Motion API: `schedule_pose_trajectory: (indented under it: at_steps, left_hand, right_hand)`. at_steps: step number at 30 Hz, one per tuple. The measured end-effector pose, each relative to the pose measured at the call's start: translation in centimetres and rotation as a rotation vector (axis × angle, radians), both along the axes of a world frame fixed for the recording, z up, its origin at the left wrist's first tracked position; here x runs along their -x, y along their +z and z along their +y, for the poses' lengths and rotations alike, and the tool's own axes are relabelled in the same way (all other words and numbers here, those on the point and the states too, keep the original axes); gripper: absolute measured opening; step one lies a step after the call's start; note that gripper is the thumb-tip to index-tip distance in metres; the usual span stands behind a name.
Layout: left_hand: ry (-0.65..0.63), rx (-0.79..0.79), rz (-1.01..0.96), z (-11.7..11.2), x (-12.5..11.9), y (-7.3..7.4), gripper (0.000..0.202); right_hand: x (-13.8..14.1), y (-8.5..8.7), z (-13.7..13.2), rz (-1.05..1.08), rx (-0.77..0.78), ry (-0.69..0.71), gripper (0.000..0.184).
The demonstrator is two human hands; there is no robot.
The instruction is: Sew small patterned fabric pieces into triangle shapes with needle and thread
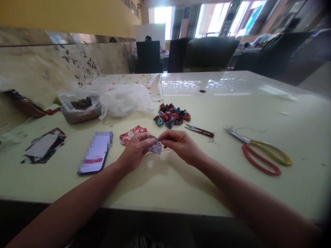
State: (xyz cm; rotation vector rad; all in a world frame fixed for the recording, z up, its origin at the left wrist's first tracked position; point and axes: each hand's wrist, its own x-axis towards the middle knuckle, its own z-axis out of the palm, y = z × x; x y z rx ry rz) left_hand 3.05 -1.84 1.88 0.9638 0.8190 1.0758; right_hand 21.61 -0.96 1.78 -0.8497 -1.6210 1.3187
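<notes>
My left hand is closed on a small folded piece of pale purple patterned fabric just above the pale table. Right beside it, my right hand pinches its fingers together at the fabric's edge; a thin thread seems to run under it, but whatever the fingertips hold is too small to make out. A red patterned fabric square lies just behind my left hand.
A pile of small stuffed fabric pieces lies behind the hands. Small thread snips and large red-and-yellow scissors lie to the right. A phone, fabric scraps, a plastic container and white stuffing sit left.
</notes>
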Motion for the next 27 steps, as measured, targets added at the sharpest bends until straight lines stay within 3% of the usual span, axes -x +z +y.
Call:
schedule_pose_trajectory:
  at_steps: [6, 16, 18, 21, 23, 27]
  left_hand:
    - [0.033, -0.079, 0.15, -0.3, -0.3, -0.5, 0.021]
    - [0.093, -0.335, 0.536, -1.0, -0.6, -0.1, 0.02]
    - [0.101, -0.388, 0.61, -1.0, -0.7, 0.0, 0.016]
    - [0.122, -0.451, 0.69, -1.0, -0.8, 0.1, 0.008]
    - [0.114, -0.425, 0.658, -1.0, -0.8, 0.1, 0.008]
    - [0.074, -0.229, 0.466, -0.6, -0.5, -0.1, 0.012]
  right_hand:
    - [0.6, 0.3, -1.2, -0.218, -0.25, -0.137, 0.007]
    - [0.5, -0.1, -1.0, -0.684, -0.65, -0.163, 0.013]
    - [0.8, -0.1, -1.2, -0.696, -0.794, -0.193, 0.017]
    - [1.2, 0.5, -1.9, -0.515, -0.93, -0.237, 0.019]
    - [1.1, 1.2, -2.3, -0.321, -0.796, -0.234, 0.016]
    - [-0.8, 2.5, -1.3, 0.138, -0.167, -0.135, 0.016]
